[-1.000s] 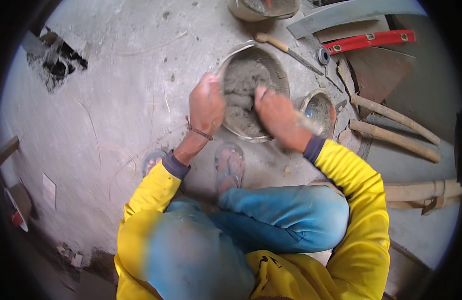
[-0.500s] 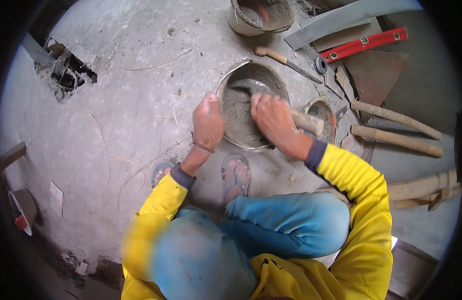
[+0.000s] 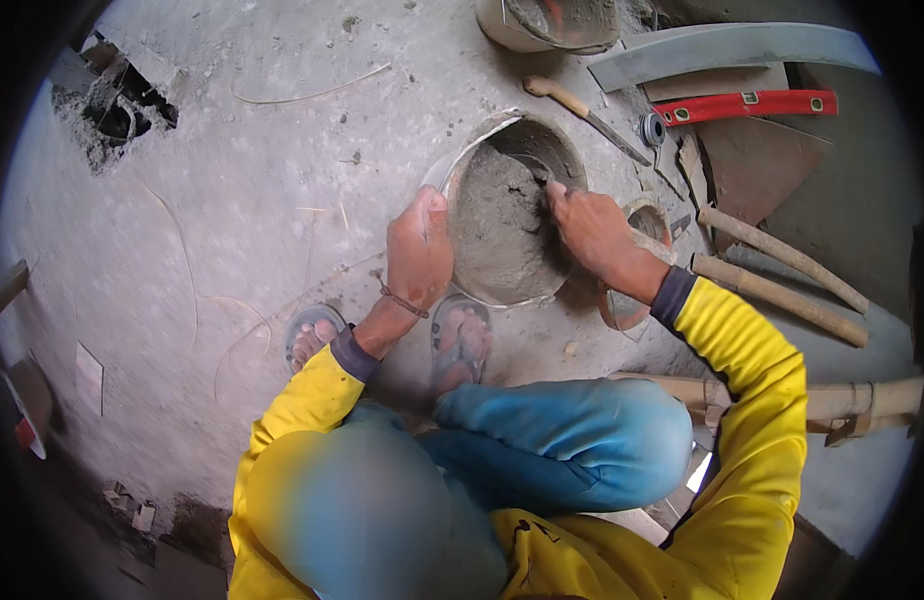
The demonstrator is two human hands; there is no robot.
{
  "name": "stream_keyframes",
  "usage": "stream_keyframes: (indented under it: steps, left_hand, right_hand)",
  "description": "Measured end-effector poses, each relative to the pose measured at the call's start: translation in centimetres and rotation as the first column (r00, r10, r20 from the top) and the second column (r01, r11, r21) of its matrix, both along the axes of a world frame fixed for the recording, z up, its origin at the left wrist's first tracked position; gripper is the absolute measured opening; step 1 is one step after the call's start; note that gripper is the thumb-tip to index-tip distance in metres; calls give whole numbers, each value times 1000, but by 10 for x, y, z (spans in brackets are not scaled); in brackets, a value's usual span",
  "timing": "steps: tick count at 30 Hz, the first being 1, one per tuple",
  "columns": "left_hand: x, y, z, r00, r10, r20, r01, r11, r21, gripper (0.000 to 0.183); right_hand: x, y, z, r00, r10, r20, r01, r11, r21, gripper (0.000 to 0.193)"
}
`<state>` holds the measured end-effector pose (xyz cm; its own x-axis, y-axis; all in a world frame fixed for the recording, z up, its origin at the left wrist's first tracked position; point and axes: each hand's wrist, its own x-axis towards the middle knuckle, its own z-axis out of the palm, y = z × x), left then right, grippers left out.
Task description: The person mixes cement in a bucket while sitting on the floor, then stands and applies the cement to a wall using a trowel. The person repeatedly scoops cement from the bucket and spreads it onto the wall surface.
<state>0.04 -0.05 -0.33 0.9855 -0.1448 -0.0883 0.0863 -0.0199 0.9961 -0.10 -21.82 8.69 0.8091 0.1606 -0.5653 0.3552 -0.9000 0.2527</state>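
Observation:
A bucket point(image 3: 572, 150) of wet grey mortar point(image 3: 497, 220) stands on the floor in front of my feet. At its left side my left hand point(image 3: 420, 245) is closed on the rim, where a pale strip of the edge runs up from my fist. My right hand point(image 3: 597, 230) is over the right rim, closed around a trowel. The trowel's dark neck point(image 3: 537, 168) shows just past my fingers. Its blade is down in the mortar or hidden against the bucket wall, and the handle is hidden by my hand.
Right of the bucket sits a smaller container point(image 3: 647, 215). Behind are another mortar bucket point(image 3: 552, 30), a wooden-handled knife point(image 3: 582, 115), a red spirit level point(image 3: 752, 106) and a grey metal strip point(image 3: 732, 55). Two wooden poles point(image 3: 782, 300) lie at right; a broken hole point(image 3: 127, 105) is far left.
My right hand has moved right, toward the bucket's right rim, and the trowel blade has gone out of sight. The bucket leans more to the right, with my left hand still at its rim.

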Motion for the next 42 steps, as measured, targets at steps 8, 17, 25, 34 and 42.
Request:
stream_keyframes:
  steps: [8, 17, 25, 34, 42]
  left_hand:
    - [-6, -3, 0, 998, 53, -16, -54, 997, -55, 36]
    - [-10, 0, 7, 999, -18, -30, 16, 999, -35, 37]
    - [21, -10, 10, 995, -28, 95, 25, 999, 32, 38]
    - [44, 2, 0, 997, -10, 76, 4, 997, 74, 41]
    - [35, -8, -4, 997, -17, 71, 12, 998, 68, 38]
  right_hand:
    - [-15, 25, 12, 911, -60, -407, 194, 935, 297, 22]
    - [-3, 3, 102, 82, -569, -819, 994, 104, 27, 17]
    - [-2, 8, 23, 897, 298, 326, -243, 949, -199, 6]
    - [11, 17, 112, 968, 249, -23, -246, 931, -270, 18]
    - [-18, 43, 27, 970, 215, 110, -196, 967, -161, 23]
